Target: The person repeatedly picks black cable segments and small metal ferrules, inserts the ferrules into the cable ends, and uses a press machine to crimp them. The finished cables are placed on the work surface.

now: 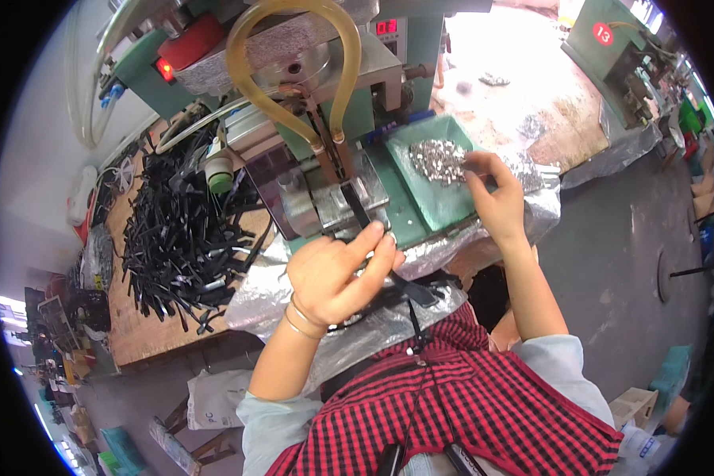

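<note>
My left hand (337,274) pinches a black strap (356,208) between thumb and fingers. The strap's upper end lies on the metal block (370,184) under the press head (333,155), and a broader black end (414,292) hangs out below my fingers. At the right edge of a shallow green tray (424,198), my right hand (498,194) has its thumb and fingertips drawn together beside a heap of small shiny metal pieces (436,161). Whatever is between those fingertips is too small to make out.
A large pile of black straps (186,238) covers the wooden table left of the machine. Yellowish tubing (349,47) loops above the press. Clear plastic sheeting (270,297) drapes over the front edge. Another green machine (615,59) stands at the far right.
</note>
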Motion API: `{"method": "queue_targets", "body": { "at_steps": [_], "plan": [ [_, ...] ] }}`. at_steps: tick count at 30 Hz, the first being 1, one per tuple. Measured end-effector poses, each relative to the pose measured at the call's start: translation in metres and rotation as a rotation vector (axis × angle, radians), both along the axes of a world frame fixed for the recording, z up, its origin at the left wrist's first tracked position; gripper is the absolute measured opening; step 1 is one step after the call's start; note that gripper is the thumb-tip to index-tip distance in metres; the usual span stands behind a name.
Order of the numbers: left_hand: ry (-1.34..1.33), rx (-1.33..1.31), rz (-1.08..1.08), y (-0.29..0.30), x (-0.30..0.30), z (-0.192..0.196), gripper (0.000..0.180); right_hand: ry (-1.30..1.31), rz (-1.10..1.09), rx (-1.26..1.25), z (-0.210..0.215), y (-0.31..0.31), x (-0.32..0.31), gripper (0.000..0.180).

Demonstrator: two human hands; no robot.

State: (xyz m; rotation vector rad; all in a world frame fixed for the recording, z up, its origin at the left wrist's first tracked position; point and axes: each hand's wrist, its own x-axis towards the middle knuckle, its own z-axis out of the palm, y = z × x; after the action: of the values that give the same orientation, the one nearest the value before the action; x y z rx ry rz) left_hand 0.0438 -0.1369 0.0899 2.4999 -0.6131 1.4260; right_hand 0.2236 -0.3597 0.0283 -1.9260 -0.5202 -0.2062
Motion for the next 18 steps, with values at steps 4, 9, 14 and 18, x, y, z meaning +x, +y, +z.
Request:
{"method": "queue_targets", "body": {
  "at_steps": [4, 9, 14, 18],
  "plan": [
    [0.023, -0.020, 0.045, -0.004, -0.009, -0.003, 0.026, -0.133, -0.134, -0.485, -0.008, -0.005, -0.012, 0.014],
    [0.134, -0.192, 0.059, -0.014, -0.033, -0.006, 0.041, -0.221, -0.227, -0.681, -0.009, 0.014, -0.012, 0.012],
    [0.028, -0.100, 0.534, 0.048, -0.114, -0.034, 0.034, -0.229, -0.141, -0.533, -0.012, 0.007, -0.009, 0.005],
    [0.451, 0.011, 1.019, 0.138, -0.183, -0.036, 0.023, -0.227, -0.137, -0.262, -0.010, 0.006, -0.014, 0.009]
  ]
}}
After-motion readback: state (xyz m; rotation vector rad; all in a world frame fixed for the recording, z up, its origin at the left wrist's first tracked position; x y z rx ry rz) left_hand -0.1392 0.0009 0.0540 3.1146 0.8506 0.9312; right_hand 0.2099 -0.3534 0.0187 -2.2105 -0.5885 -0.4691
